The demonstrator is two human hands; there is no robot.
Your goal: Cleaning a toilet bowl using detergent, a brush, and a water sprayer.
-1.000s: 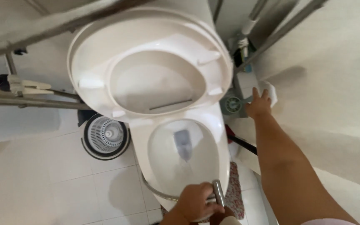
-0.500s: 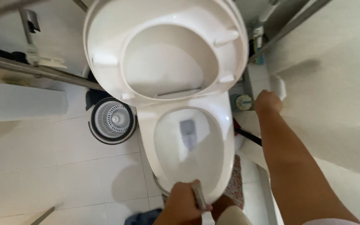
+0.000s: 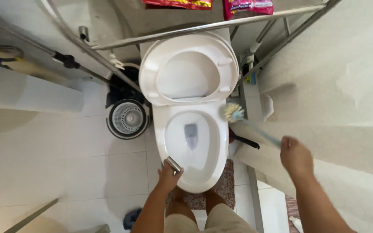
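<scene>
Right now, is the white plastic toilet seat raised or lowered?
Raised. The white plastic toilet seat and its lid stand tilted back toward the tank, leaving the white ceramic bowl uncovered.

Single head cam, steep downward view, mid-range over toilet (image 3: 189, 129) & floor tiles (image 3: 65, 164).

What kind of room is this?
A bathroom, most likely in a home. There is a white toilet with its seat lifted, a white tiled floor, and a toilet brush held in the right hand.
</scene>
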